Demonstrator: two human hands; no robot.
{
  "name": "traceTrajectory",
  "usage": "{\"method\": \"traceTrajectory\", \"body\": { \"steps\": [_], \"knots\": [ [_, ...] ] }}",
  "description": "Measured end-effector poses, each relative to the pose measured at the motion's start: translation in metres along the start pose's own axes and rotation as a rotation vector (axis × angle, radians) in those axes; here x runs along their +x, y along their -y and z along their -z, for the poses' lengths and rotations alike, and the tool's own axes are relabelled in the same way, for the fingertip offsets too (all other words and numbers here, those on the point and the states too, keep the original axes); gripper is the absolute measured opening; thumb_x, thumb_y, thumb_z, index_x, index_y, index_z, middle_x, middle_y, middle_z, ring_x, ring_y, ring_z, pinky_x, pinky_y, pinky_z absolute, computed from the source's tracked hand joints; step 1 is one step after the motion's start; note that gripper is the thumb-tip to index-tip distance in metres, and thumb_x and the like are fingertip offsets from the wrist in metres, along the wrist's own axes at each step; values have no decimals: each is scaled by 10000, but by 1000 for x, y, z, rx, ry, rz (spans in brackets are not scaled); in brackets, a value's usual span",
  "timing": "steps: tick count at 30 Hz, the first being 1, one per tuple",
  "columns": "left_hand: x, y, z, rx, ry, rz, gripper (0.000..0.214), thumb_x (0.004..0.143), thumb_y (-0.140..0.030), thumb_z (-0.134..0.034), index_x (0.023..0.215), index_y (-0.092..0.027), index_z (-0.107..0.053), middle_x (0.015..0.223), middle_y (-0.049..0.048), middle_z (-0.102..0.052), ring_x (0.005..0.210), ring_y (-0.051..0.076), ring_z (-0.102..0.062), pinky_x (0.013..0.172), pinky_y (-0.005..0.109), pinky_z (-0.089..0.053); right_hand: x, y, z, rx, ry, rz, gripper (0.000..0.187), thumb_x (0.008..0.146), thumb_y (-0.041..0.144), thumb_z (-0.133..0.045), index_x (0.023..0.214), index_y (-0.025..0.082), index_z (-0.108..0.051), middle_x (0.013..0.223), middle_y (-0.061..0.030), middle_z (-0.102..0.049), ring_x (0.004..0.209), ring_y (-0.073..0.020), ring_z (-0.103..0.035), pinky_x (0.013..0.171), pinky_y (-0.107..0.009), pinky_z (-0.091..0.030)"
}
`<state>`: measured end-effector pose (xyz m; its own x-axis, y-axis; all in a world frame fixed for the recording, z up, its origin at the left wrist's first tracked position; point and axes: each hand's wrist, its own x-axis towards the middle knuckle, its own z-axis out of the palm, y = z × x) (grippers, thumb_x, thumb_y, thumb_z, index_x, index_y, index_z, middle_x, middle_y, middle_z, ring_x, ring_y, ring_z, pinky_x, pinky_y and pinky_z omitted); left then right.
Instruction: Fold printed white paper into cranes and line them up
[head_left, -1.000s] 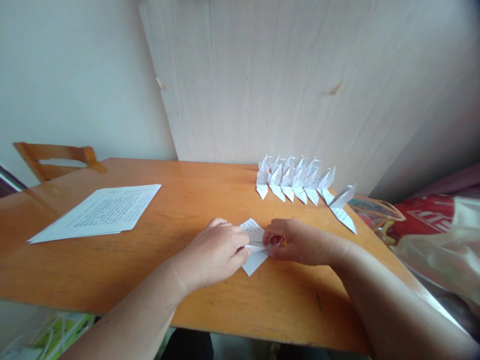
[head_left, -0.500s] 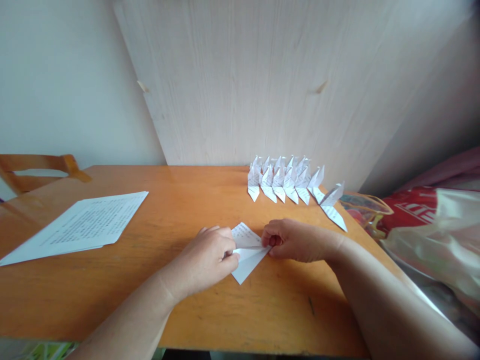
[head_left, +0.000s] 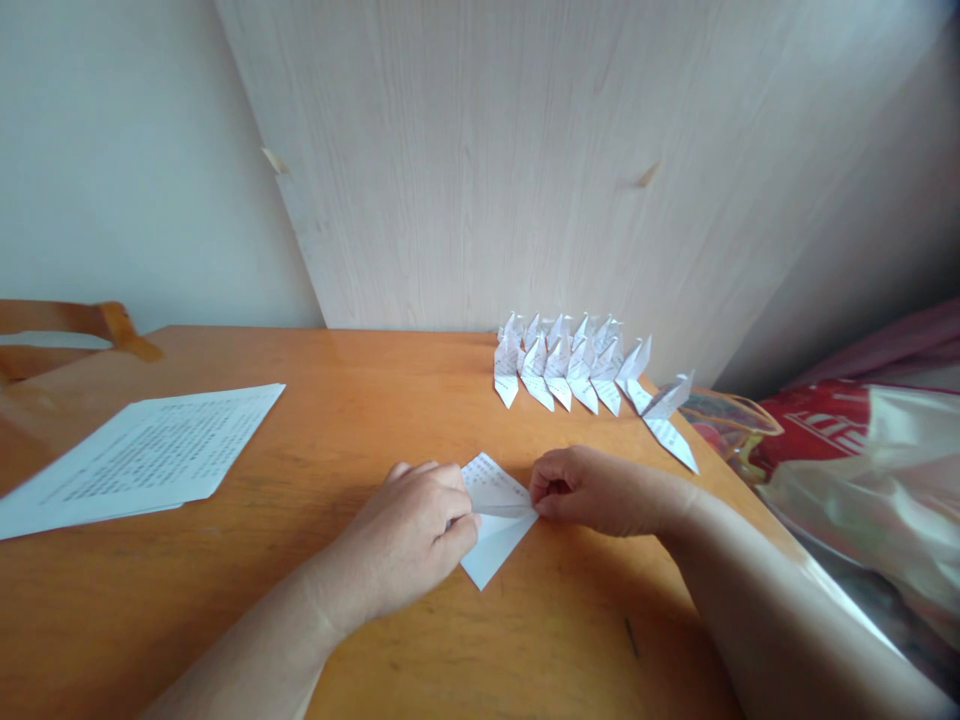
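Observation:
A small folded white paper (head_left: 496,520), printed on one face, lies flat on the orange wooden table (head_left: 337,440). My left hand (head_left: 416,530) pinches its left corner with curled fingers. My right hand (head_left: 592,490) pinches its right corner, fingers closed. A crease runs across the paper between the two hands. Behind them stands a row of several folded paper cranes (head_left: 581,365), running towards the right edge of the table.
A stack of printed sheets (head_left: 142,455) lies at the table's left. A pale wooden board (head_left: 525,150) leans against the wall behind. A wooden chair back (head_left: 67,330) shows far left. A red-and-clear plastic bag (head_left: 847,450) sits off the table's right edge.
The view has shifted slightly left and down. My hands have drawn apart along the crease, from the paper's middle to its two corners, and more of the paper shows.

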<state>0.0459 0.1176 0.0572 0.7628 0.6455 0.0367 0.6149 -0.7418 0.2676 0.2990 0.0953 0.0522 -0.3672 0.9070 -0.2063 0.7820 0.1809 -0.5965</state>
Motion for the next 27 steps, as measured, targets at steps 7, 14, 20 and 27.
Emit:
{"method": "traceTrajectory", "body": {
  "steps": [7, 14, 20, 27],
  "knots": [
    [2, 1, -1, -18, 7, 44, 335, 955, -251, -449, 647, -179, -560, 813, 17, -571, 803, 176, -532, 751, 337, -341, -1, 4, 1, -17, 6, -29, 260, 725, 78, -550, 876, 198, -725, 877, -17, -720, 785, -168, -623, 663, -247, -449],
    [4, 0, -1, -42, 12, 76, 340, 945, -241, -463, 618, -171, -526, 801, 17, -560, 800, 174, -528, 727, 329, -337, -2, 8, 3, -13, 9, -57, 250, 742, 82, -531, 860, 194, -720, 857, -10, -715, 767, -158, -612, 660, -245, -441],
    [4, 2, -5, -86, -20, 84, 297, 923, -238, -506, 637, -174, -555, 833, 21, -566, 821, 179, -527, 718, 316, -332, -1, 10, 4, 3, 26, -51, 172, 783, 128, -530, 822, 183, -688, 826, -9, -693, 752, -151, -594, 636, -241, -424],
    [3, 2, -4, -77, -23, 77, 277, 921, -237, -503, 657, -176, -564, 820, 14, -556, 805, 175, -522, 752, 326, -321, -1, 6, 0, 34, 13, -43, 86, 751, 154, -595, 811, 190, -644, 749, 25, -629, 678, -129, -532, 557, -232, -376]
  ]
}}
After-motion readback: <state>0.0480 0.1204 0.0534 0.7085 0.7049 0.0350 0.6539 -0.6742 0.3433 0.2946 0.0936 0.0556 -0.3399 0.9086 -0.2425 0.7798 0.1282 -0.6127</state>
